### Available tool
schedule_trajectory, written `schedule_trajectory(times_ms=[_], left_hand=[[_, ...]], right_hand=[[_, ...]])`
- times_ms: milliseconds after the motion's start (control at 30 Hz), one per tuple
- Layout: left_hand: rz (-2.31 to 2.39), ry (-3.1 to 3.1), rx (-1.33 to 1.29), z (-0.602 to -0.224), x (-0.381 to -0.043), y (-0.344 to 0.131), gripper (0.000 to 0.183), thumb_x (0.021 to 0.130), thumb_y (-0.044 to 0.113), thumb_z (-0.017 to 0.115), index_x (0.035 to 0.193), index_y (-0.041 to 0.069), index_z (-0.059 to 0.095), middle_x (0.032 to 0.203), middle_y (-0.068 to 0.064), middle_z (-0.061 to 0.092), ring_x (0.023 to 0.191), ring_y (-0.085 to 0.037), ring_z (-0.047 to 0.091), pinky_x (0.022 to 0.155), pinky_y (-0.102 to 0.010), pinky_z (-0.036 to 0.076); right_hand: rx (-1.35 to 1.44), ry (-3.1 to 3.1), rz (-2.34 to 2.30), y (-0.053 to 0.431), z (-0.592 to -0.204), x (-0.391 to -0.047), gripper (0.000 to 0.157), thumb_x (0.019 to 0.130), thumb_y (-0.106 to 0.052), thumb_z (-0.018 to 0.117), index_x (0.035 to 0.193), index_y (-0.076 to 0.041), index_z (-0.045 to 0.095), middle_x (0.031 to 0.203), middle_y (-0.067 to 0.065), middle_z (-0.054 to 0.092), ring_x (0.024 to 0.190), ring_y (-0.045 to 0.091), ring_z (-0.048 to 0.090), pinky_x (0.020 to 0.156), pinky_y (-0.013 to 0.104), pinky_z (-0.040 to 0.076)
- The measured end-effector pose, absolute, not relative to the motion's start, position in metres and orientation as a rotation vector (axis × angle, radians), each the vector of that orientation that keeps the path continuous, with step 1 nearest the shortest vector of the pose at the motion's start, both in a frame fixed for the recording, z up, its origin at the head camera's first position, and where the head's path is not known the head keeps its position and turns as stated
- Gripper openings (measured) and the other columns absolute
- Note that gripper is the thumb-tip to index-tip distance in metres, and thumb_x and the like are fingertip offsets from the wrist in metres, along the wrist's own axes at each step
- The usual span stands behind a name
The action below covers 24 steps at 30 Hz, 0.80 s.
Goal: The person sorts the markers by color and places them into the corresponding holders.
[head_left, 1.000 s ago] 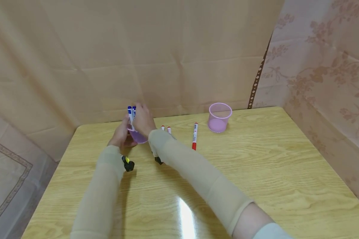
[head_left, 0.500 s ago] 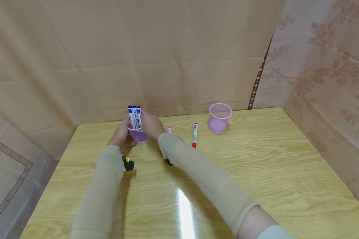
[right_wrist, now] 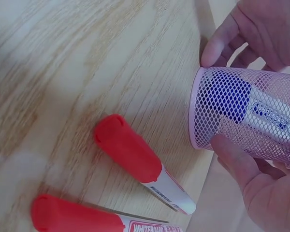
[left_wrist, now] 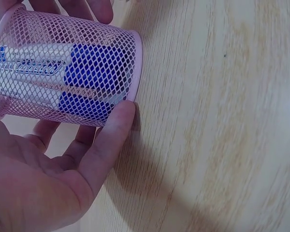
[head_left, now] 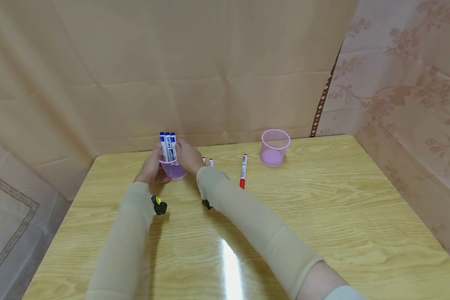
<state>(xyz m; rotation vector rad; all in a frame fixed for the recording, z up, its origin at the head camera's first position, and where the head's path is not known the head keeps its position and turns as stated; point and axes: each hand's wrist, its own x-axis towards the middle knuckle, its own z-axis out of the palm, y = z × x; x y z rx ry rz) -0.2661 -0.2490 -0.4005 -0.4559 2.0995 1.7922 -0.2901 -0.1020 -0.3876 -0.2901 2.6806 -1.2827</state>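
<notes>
A pink mesh pen holder (head_left: pixel 173 171) stands upright at the back left of the table, with blue-capped whiteboard markers (head_left: pixel 167 146) in it. Their white barrels and blue ends rise above its rim in the head view, while large blue caps (left_wrist: pixel 94 65) show through the mesh in the left wrist view. My left hand (head_left: pixel 149 167) holds the holder's left side, one fingertip down at its base ring. On the other side my right hand (head_left: pixel 189 157) curves round the holder, a fingertip low on the mesh (right_wrist: pixel 275 82). The right hand's palm side is hidden in the head view.
Right of my right hand lie red whiteboard markers (right_wrist: pixel 130 150), two of them partly behind the forearm in the head view. Another red marker (head_left: pixel 243 170) lies farther right. A second pink pen holder (head_left: pixel 273 155) stands near the back edge, before a beige curtain (head_left: pixel 225 75).
My right hand has come down from the marker tops to the holder's right side, uncovering a third blue marker. It has hardly moved in the last half second. My left hand stays in place.
</notes>
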Motion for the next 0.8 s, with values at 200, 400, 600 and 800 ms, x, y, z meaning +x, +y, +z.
schedule_trajectory(times_ms=[200, 400, 600, 800], left_hand=[[1.786, 2.106, -0.482, -0.402, -0.266, -0.249, 0.105, 0.088, 0.087, 0.018, 0.152, 0.007, 0.039, 0.148, -0.02, 0.044, 0.121, -0.033, 0.054, 0.096, -0.043, 0.052], [1.792, 2.096, -0.487, -0.402, -0.267, -0.25, 0.106, 0.088, 0.088, 0.019, 0.153, 0.008, 0.038, 0.149, -0.02, 0.043, 0.121, -0.033, 0.053, 0.092, -0.04, 0.054], [1.743, 2.104, -0.499, -0.399, -0.269, -0.247, 0.101, 0.089, 0.087, 0.02, 0.154, 0.011, 0.038, 0.15, -0.018, 0.043, 0.119, -0.031, 0.054, 0.095, -0.042, 0.052], [1.625, 2.213, -0.408, -0.375, -0.268, -0.249, 0.09, 0.098, 0.075, 0.02, 0.161, 0.01, 0.025, 0.161, -0.022, 0.026, 0.141, -0.044, 0.034, 0.11, -0.055, 0.04]], right_hand=[[-0.263, 2.687, -1.277, -0.102, -0.389, -0.288, 0.048, 0.113, -0.035, 0.031, 0.155, -0.016, 0.04, 0.134, 0.007, 0.064, 0.124, 0.026, 0.06, 0.104, 0.041, 0.048], [-0.271, 2.671, -1.325, -0.097, -0.39, -0.287, 0.045, 0.111, -0.043, 0.035, 0.14, -0.013, 0.054, 0.128, 0.008, 0.066, 0.121, 0.028, 0.061, 0.101, 0.043, 0.049], [-0.354, 2.624, -1.314, -0.082, -0.39, -0.286, 0.056, 0.11, -0.049, 0.029, 0.144, -0.01, 0.052, 0.133, 0.011, 0.063, 0.125, 0.029, 0.058, 0.104, 0.044, 0.047], [-0.462, 2.575, -1.185, -0.052, -0.377, -0.291, 0.067, 0.109, -0.054, 0.022, 0.152, -0.008, 0.045, 0.151, 0.012, 0.05, 0.137, 0.03, 0.048, 0.114, 0.043, 0.037]])
